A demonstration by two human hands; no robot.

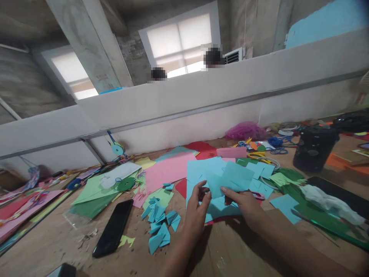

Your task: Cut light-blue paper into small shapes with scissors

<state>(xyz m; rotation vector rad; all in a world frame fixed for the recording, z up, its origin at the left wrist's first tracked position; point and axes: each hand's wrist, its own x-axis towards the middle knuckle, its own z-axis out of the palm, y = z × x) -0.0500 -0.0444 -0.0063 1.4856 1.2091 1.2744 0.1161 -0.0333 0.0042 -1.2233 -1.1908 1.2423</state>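
Observation:
Both my hands hold one light blue paper piece [230, 177] above the wooden table [57, 242]. My left hand [196, 215] pinches its lower left edge with fingers curled. My right hand [242, 202] grips its lower right part, thumb lying on top. Under the piece lies a stack of light blue paper sheets [198, 171]. To the left of my left hand sits a pile of small folded blue paper pieces [160, 225].
A black phone [113, 227] lies at the left, near green sheets [95, 196] and a pink sheet [168, 169]. A black container [313, 148] stands at the right, a white cloth [328, 202] in front of it. A white partition [184, 104] runs behind, with two people's heads above it.

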